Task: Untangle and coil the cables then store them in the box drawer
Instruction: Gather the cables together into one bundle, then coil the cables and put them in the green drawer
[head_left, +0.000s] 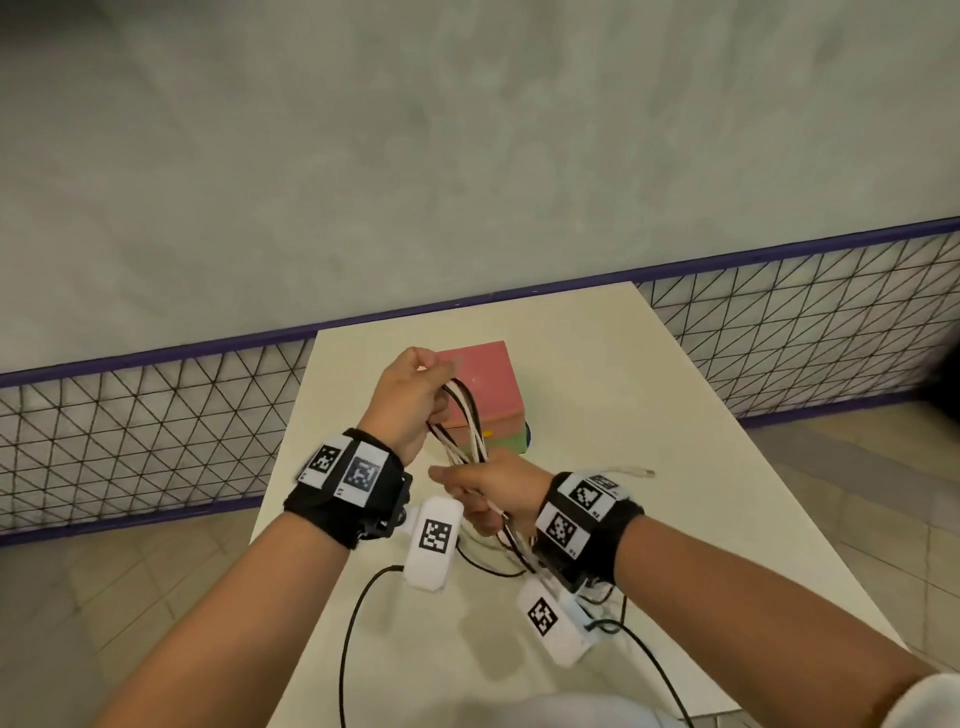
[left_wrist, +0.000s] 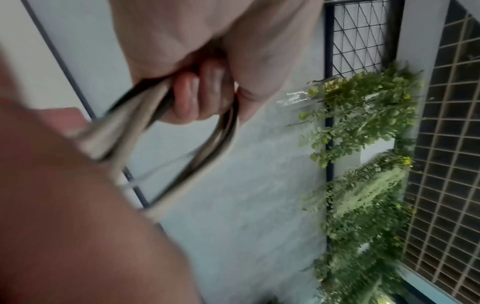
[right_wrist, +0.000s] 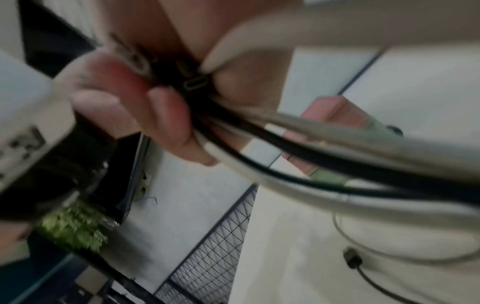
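— What is the person holding there, in the middle of the frame?

— A bundle of cables, black ones and white ones together. The left hand is gripping the upper end of the loops, with the fingers curling closed around them. The right hand is holding the lower end, a little below and to the right, and its fingers are pinching the strands tightly.

— So the bundle is hanging in the air?

— Yes, it is stretching between the two hands, above the white table. Some loose ends are trailing down past the right wrist onto the table, and one white end with a plug is lying to the right of the hands.

— And the box?

— The pink box is sitting on the table just behind the hands, at the centre of the frame. Its lower part is looking green. If the drawer is open or closed, I cannot tell; the hands are covering it partly.

— Anything else?

— A wire fence is running behind the table.
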